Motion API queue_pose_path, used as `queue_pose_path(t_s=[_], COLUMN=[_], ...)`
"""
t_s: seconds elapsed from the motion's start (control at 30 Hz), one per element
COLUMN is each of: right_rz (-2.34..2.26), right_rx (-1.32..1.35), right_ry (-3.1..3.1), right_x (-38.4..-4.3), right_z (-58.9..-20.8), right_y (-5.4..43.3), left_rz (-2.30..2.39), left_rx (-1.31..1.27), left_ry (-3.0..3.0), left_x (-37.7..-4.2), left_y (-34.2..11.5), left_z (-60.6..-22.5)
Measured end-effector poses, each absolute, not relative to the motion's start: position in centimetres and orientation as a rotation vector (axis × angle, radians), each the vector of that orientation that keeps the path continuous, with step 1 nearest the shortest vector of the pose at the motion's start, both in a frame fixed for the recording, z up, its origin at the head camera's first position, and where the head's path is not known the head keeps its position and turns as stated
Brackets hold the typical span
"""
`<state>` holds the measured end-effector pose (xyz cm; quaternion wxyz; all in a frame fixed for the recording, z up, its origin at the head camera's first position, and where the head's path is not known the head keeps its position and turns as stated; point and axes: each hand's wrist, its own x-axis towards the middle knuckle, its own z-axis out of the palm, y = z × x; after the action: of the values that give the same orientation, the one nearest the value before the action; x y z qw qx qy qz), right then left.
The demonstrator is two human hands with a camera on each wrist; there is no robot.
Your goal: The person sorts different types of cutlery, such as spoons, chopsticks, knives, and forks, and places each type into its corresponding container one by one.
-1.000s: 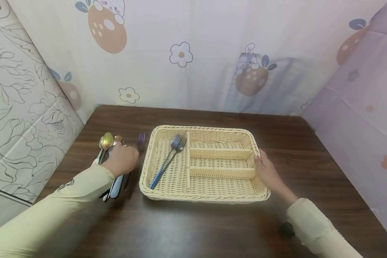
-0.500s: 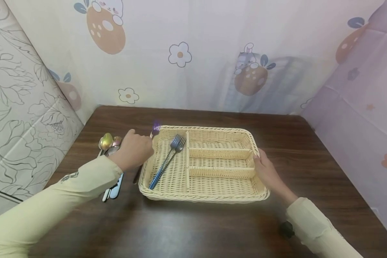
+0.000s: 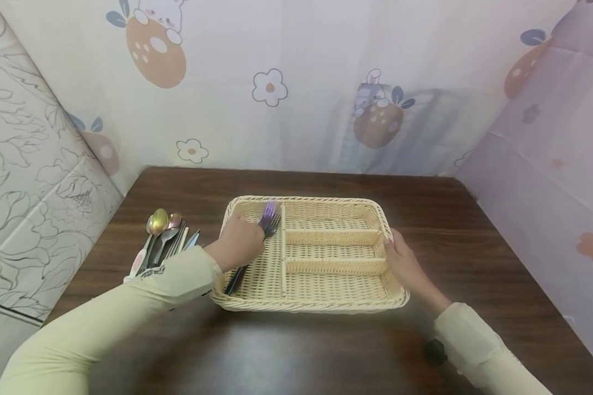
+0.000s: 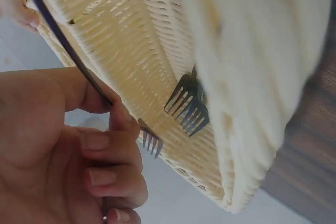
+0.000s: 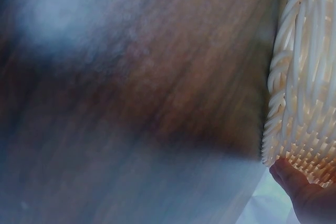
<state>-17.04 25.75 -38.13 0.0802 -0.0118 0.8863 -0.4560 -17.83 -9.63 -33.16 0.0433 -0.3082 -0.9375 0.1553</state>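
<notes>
One basket (image 3: 333,282), two forks (image 4: 182,85) inside, left fingers (image 4: 113,148) pinching a third fork (image 3: 269,212), right fingers (image 3: 399,241) gripping the rim (image 3: 316,308)

I've got a purple-tined fork (image 3: 269,208) pinched in the left-hand grip (image 3: 241,238), slanted over the big left compartment of a pale woven basket (image 3: 306,305) on the tabletop (image 3: 257,351). Two dark forks (image 4: 181,100) lie overlapped in there, can't tell from my end if they're touching it. Right-hand grip (image 3: 408,263) has the basket's right side.
</notes>
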Motion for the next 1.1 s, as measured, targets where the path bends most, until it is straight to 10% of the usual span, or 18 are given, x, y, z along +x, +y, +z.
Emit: queue_pose_path(t_s=[1.1], right_rz=[-1.394], right_rx=[-0.073], right_ry=[2.655], right_x=[-17.1], right_z=[-38.1], right_y=[25.8], left_rz=[0.26], left_rx=[-0.888], left_ry=[-2.921], left_x=[-18.3], left_y=[-12.4], left_z=[-34.1])
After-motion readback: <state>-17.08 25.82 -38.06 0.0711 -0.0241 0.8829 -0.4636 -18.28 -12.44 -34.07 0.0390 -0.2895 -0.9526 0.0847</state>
